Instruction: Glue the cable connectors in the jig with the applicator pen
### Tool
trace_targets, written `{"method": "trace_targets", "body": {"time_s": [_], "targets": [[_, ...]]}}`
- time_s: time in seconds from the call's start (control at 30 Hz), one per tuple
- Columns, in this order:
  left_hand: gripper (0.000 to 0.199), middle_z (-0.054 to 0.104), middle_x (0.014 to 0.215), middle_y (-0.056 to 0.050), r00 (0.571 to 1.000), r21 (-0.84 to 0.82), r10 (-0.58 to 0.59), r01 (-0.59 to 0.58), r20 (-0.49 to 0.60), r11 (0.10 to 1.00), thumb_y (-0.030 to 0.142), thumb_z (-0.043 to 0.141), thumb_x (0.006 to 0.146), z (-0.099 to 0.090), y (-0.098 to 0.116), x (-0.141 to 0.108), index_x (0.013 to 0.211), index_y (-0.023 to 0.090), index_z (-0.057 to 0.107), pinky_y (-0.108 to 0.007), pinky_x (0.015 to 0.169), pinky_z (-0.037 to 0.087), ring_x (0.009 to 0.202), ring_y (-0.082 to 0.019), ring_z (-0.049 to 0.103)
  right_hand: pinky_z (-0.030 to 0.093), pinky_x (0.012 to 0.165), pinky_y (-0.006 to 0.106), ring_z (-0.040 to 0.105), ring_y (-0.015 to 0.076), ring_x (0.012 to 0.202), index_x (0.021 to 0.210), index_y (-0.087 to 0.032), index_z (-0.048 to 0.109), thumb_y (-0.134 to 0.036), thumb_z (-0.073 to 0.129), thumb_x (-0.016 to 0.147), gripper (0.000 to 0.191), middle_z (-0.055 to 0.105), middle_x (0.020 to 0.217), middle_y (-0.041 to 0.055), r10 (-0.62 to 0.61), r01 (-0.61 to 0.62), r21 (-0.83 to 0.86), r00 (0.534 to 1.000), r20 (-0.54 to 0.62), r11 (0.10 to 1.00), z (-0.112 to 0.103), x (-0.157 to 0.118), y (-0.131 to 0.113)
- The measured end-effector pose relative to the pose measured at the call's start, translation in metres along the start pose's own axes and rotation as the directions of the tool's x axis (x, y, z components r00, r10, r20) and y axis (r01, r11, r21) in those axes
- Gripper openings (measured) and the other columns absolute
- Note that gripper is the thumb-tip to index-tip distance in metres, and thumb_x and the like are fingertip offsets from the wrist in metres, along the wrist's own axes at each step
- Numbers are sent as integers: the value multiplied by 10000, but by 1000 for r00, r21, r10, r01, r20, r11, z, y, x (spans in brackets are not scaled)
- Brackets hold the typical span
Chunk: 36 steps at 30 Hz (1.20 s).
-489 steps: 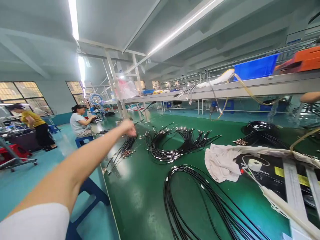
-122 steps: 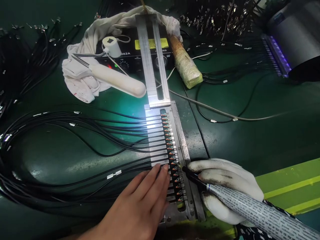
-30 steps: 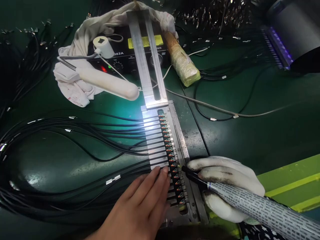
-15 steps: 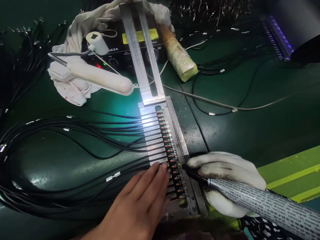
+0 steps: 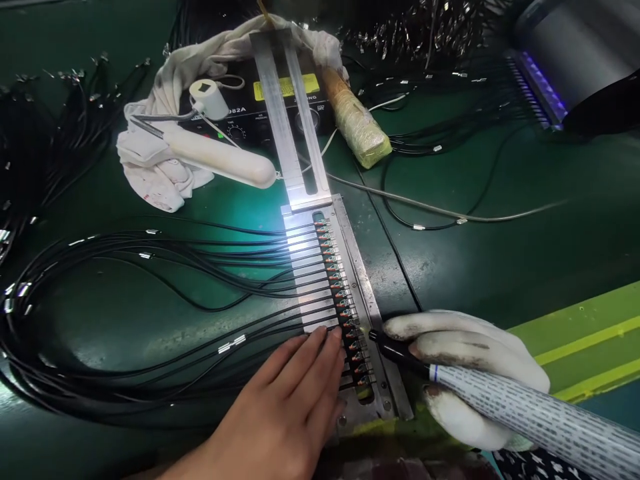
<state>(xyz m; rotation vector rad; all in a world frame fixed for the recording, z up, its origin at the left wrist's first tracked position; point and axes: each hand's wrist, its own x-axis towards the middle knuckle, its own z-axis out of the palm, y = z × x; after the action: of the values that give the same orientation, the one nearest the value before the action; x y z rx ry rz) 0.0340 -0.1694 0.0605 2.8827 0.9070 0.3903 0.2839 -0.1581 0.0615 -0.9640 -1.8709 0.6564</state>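
My bare left hand (image 5: 287,393) lies flat, fingers stretched out, over several black cables (image 5: 273,331) at the lower part of a metal jig (image 5: 357,260). Its fingertips rest close to the row of small connectors with orange wire ends (image 5: 341,293) seated along the jig. In a white glove, my right hand (image 5: 470,363) is closed around a thick pen-shaped tool (image 5: 500,397) with a black tip and a grey patterned barrel. That tip hovers just right of the connectors, by the jig's rail; contact cannot be made out.
A control box marked 982A (image 5: 250,123) stands behind, partly under a white cloth (image 5: 165,177). A white lamp (image 5: 225,160) lies before it, near a wrapped handle (image 5: 360,127). At the upper right is a dark device with purple light (image 5: 543,90). Black cables loop at left.
The tool's tip has drawn slightly right, away from the connectors, with my gloved right hand. My left hand stays flat on the cables. The whole view has shifted a little.
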Motion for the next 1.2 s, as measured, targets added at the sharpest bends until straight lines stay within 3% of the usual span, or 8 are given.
{"method": "trace_targets", "body": {"time_s": [0.17,0.63,1.2], "targets": [[354,607,1332,-140,999,-15,25,-26,-24,1000,269,519,961,3,0,-3,1237,70,615,-395,1013,427,1266,-295,536,628,749,303,727,221,909,958,-138,625,-170,629,773,188,742,967,126,-24,28,-50,997,68,998,6,-1,4],[358,578,1361,-159,999,-13,6,-6,54,1000,243,517,960,1,-1,-2,1260,66,599,-410,983,459,1287,-308,517,621,789,297,717,224,943,968,-133,643,-178,672,754,221,734,993,110,9,-9,17,999,45,1000,7,-5,7],[385,547,1394,-172,999,-44,11,-10,32,999,229,500,950,6,-2,-7,1295,76,576,-433,966,508,1309,-331,488,616,800,285,717,208,939,970,-119,636,-150,654,763,210,731,989,117,-12,11,30,999,36,1000,8,-4,8]]}}
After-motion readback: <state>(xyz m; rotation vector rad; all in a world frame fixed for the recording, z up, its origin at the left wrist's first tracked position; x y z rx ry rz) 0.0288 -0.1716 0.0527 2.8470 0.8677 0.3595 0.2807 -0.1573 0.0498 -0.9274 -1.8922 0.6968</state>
